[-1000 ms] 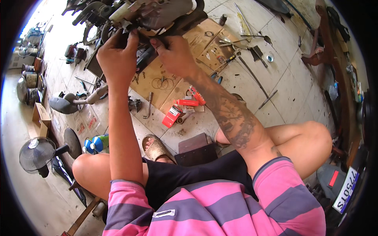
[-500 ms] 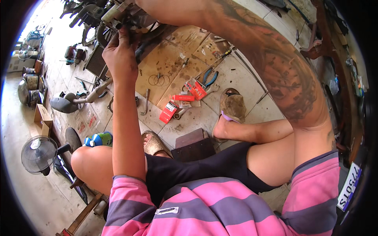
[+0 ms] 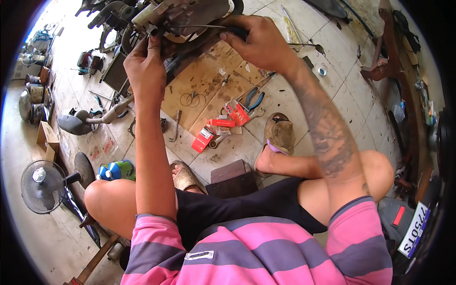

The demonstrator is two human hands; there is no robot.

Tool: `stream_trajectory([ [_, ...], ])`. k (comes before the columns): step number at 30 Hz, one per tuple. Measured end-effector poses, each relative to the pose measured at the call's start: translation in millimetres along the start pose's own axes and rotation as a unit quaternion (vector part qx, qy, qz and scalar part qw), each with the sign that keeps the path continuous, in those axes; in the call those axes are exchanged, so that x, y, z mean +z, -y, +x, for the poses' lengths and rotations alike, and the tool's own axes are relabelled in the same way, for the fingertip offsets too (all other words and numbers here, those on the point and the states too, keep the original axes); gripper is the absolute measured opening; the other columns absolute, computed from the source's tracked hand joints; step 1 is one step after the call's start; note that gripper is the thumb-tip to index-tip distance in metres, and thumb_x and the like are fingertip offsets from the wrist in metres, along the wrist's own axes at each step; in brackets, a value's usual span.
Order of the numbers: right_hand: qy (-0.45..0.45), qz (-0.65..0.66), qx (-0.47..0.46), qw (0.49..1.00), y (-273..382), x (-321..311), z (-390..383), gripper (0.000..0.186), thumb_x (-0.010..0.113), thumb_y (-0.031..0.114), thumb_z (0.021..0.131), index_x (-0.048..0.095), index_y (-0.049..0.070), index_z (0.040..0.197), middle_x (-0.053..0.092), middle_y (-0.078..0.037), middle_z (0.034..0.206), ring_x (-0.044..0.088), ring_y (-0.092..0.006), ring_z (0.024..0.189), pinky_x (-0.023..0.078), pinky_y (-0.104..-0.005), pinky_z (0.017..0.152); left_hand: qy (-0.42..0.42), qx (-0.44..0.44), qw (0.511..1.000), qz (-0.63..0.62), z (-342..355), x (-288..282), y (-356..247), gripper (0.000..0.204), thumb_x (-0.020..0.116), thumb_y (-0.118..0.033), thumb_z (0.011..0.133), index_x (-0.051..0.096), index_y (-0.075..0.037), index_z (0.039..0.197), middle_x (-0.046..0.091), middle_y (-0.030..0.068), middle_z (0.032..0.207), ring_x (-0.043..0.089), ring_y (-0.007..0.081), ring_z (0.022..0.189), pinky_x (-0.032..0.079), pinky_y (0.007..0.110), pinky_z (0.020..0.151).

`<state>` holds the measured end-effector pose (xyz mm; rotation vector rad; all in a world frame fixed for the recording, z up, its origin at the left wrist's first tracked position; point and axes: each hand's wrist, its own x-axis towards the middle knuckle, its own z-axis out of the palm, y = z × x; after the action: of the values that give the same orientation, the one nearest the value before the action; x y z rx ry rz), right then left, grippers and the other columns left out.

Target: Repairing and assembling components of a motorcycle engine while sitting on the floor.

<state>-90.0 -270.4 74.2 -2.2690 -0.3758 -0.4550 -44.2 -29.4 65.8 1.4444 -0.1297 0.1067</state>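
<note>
A greasy engine (image 3: 202,13) takes up the top of the view, with hoses and metal fittings on its left. My left hand (image 3: 146,66) is closed at a small fitting on its lower left side, thumb up; its fingertips are partly hidden. To the right, my right hand (image 3: 263,40) is closed around a black-handled tool (image 3: 240,32). A thin grey shaft (image 3: 202,26) runs from near that handle leftward across the engine's lower side, toward my left hand. Whether its tip touches the engine I cannot tell.
Oil-stained cardboard (image 3: 197,85) lies below the engine, holding thin rings (image 3: 192,99). Nearby are red boxes (image 3: 204,138), blue-handled pliers (image 3: 255,99) and a socket wrench (image 3: 176,126). A dark box (image 3: 232,178) sits between my feet. At left stand a fan (image 3: 42,186) and an exhaust pipe (image 3: 102,117).
My right hand has come down and right from above the picture's top edge into view, with the black-handled tool in it. The left hand stays at the same fitting.
</note>
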Motion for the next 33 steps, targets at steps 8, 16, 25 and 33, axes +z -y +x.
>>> stream_trajectory([
  [8, -0.157, 0.137, 0.143, 0.968, 4.0, 70.0, -27.7, 0.024, 0.074, 0.021, 0.093, 0.075, 0.000, 0.103, 0.073, -0.012, 0.080, 0.065, -0.0137, 0.069, 0.051, -0.0297, 0.066, 0.030, 0.055, 0.993, 0.097, 2.9, -5.6, -6.5, 0.024, 0.063, -0.014, 0.103, 0.071, 0.007, 0.113, 0.072, 0.0040, 0.088, 0.064, 0.0096, 0.076, 0.051, 0.024, 0.072],
  [16, -0.234, 0.365, 0.184, 0.882, -4.4, 151.5, -42.3, 0.021, 0.072, 0.017, 0.095, 0.074, -0.003, 0.098, 0.066, -0.001, 0.072, 0.053, -0.0088, 0.065, 0.044, -0.0281, 0.059, 0.069, 0.077, 0.977, 0.185, 6.7, -16.2, -11.6, 0.026, 0.065, -0.014, 0.102, 0.070, 0.007, 0.117, 0.074, 0.0056, 0.091, 0.062, 0.0083, 0.079, 0.050, 0.024, 0.075],
  [25, -0.109, 0.342, 0.187, 0.915, -10.2, 123.9, -33.2, 0.022, 0.071, 0.021, 0.097, 0.074, -0.001, 0.100, 0.068, -0.003, 0.078, 0.058, -0.0106, 0.070, 0.049, -0.0283, 0.067, 0.021, 0.103, 0.944, 0.314, 6.5, -10.5, -24.6, 0.034, 0.072, -0.024, 0.094, 0.074, 0.006, 0.109, 0.073, 0.0061, 0.076, 0.058, 0.0073, 0.067, 0.049, 0.026, 0.065],
  [33, -0.042, -0.058, -0.033, 0.997, 12.2, 16.0, 2.3, 0.029, 0.059, 0.025, 0.103, 0.071, 0.000, 0.093, 0.069, -0.009, 0.070, 0.065, -0.0182, 0.061, 0.051, -0.0330, 0.060, -0.055, 0.010, 0.983, 0.175, -11.5, 4.8, -10.0, 0.034, 0.067, -0.024, 0.099, 0.073, 0.010, 0.099, 0.072, 0.0079, 0.076, 0.069, 0.0129, 0.070, 0.053, 0.026, 0.064],
])
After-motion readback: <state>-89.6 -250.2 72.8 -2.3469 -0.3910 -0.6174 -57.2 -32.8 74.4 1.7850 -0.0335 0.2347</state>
